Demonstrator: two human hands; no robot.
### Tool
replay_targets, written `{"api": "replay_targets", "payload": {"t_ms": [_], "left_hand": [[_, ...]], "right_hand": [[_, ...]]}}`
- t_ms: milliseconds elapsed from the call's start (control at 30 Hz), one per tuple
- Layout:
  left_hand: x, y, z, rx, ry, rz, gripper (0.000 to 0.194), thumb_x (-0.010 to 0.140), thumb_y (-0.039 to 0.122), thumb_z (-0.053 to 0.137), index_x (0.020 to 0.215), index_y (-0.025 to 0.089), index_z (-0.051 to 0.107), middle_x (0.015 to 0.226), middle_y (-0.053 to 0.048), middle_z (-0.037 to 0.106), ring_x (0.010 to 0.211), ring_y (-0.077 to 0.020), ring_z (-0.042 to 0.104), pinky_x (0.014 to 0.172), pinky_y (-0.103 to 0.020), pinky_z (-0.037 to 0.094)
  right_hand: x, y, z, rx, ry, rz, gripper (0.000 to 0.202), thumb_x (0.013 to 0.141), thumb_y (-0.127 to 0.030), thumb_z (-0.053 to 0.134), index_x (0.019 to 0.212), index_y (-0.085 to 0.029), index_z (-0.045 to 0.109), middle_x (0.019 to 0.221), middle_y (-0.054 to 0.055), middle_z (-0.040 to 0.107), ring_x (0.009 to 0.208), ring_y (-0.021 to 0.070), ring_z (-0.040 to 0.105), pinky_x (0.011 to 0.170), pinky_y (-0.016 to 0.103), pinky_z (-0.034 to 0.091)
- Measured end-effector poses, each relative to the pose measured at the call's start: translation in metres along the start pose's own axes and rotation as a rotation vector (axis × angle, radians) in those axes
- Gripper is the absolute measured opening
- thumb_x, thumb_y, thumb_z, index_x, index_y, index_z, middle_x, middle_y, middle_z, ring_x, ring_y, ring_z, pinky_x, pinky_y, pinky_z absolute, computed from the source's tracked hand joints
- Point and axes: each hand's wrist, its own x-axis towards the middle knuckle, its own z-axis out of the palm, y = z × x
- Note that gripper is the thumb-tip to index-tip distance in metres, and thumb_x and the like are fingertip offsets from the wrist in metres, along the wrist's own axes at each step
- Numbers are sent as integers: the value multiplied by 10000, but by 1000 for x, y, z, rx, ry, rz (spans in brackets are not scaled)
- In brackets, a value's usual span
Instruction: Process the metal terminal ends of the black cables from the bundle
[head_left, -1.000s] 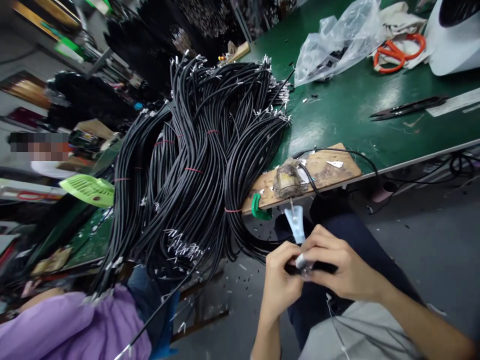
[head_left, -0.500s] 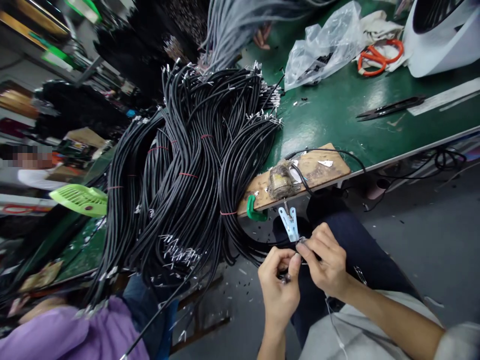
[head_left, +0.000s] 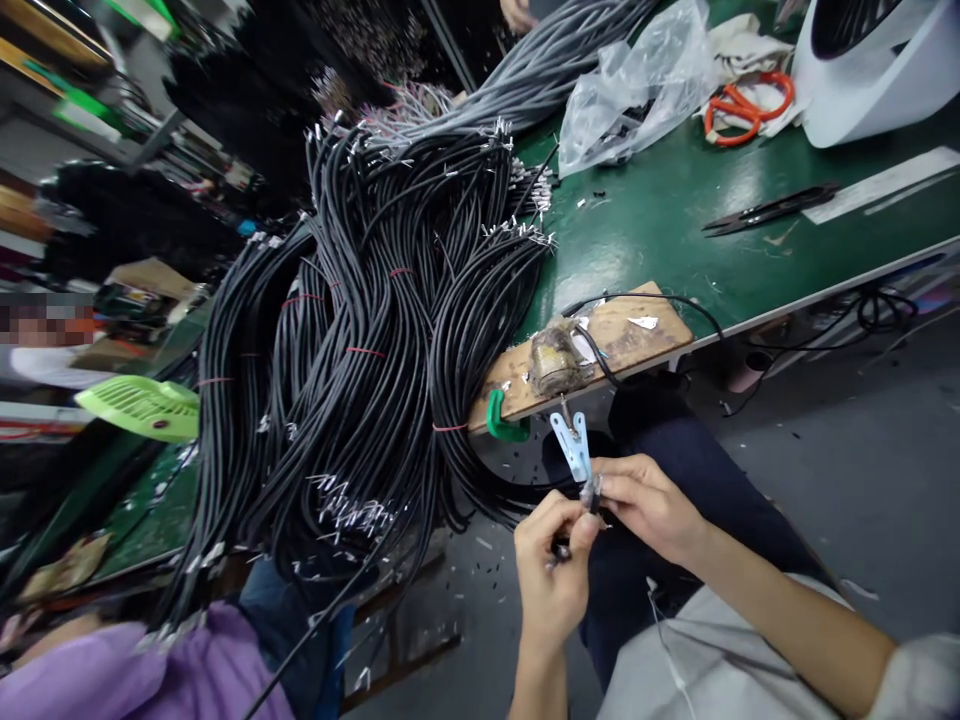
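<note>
My left hand [head_left: 556, 560] is closed on a black cable, whose end [head_left: 591, 493] points up between both hands. Fingertips of my right hand [head_left: 651, 508] pinch the light frayed part at that end, just below a light blue clothespin [head_left: 572, 445]. The clothespin hangs from a metal rod on a small yellowish motor-like block [head_left: 556, 360]. That block sits on a wooden board [head_left: 645, 325] at the table edge, beside a green clamp [head_left: 504, 418].
Bundles of black cables [head_left: 375, 330] lie left of the board. On the green table [head_left: 645, 230] are black tweezers or snips [head_left: 772, 210], orange-handled scissors [head_left: 739, 110], a plastic bag [head_left: 637, 95] and a white appliance [head_left: 874, 80]. A person in purple [head_left: 150, 670] is at lower left.
My right hand's fingers have shifted and straightened at the cable end, showing more of it. The grey cables at the top have settled lower onto the table. The whole view has shifted slightly.
</note>
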Motion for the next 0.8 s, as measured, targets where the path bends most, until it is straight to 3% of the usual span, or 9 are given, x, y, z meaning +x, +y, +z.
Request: {"api": "replay_targets", "payload": {"t_ms": [167,300,500,633,700,733,800], "left_hand": [[-2,-1,-4,-79,-40,-75,378,933,318,495,598,150,545,588,0,480,537,-99,452,460,-210,280],[-2,-1,-4,-114,-54,-128,415,947,335,466,577,152,506,542,23,427,480,-79,401,441,-206,262],[-2,3,2,-84,24,-22,315,856,302,607,590,156,523,540,33,474,450,-76,449,450,-198,324],[-2,4,7,-22,120,-30,293,808,274,666,578,154,530,528,39,475,454,-78,453,449,-192,329],[-1,4,3,-35,95,-77,281,830,290,644,599,148,571,517,38,480,426,-71,428,427,-191,312],[0,4,1,-64,53,-95,280,849,306,621,622,144,599,524,31,497,409,-67,413,411,-191,299],[4,4,-6,-143,-61,-99,289,871,338,588,673,136,649,570,4,556,389,-60,398,384,-190,283]], "right_hand": [[-3,-10,-4,-108,-23,-53,333,834,-467,613,789,-141,667,729,23,544,641,120,448,584,257,358],[-6,-19,-3,-365,-65,-180,190,766,-331,722,810,-155,665,793,34,560,709,140,499,635,267,399],[-8,-5,8,-130,152,-171,256,720,-316,759,631,-179,562,619,-24,492,581,115,456,545,250,387],[-14,3,11,-438,341,-485,126,769,-202,704,680,-201,615,699,18,541,669,158,487,618,299,405],[-15,1,9,-551,334,-575,84,775,-186,694,709,-206,648,737,43,575,725,186,500,691,339,418],[-15,-1,7,-521,282,-528,71,777,-205,698,724,-206,651,738,44,578,723,187,504,698,345,422],[-12,-6,3,-303,125,-274,132,764,-289,724,746,-194,634,720,27,562,668,162,506,648,319,424]]}}
